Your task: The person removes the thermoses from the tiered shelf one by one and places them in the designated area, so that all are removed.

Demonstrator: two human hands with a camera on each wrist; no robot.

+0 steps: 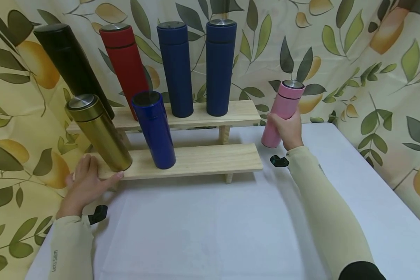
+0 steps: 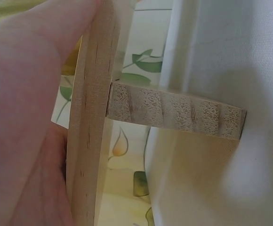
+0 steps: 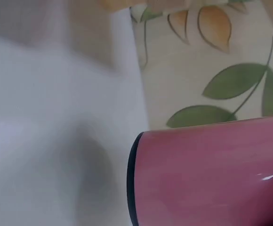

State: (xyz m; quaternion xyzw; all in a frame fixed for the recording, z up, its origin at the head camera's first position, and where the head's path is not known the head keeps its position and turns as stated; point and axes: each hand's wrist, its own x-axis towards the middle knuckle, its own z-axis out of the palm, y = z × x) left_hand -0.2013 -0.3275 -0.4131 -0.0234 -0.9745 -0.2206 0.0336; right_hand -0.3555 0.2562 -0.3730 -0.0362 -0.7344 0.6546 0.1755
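My right hand (image 1: 287,128) grips a pink thermos bottle (image 1: 289,96) round its lower half, to the right of the wooden stand. The bottle leans a little, and in the right wrist view its dark-rimmed base (image 3: 133,181) hangs over the white table with a shadow beside it. At the left end of the stand's lower shelf (image 1: 203,161), my left hand (image 1: 87,186) rests with fingers extended and the thumb along the front edge. Close by it stands a gold thermos bottle (image 1: 99,134). The left wrist view shows the hand against the board (image 2: 92,117) above a support leg (image 2: 174,110).
A shiny blue bottle (image 1: 154,132) stands on the lower shelf. The upper shelf (image 1: 199,118) bears a black bottle (image 1: 73,64), a red bottle (image 1: 124,62) and two navy bottles (image 1: 176,70). A leaf-patterned cloth (image 1: 336,77) hangs behind the white table (image 1: 203,229).
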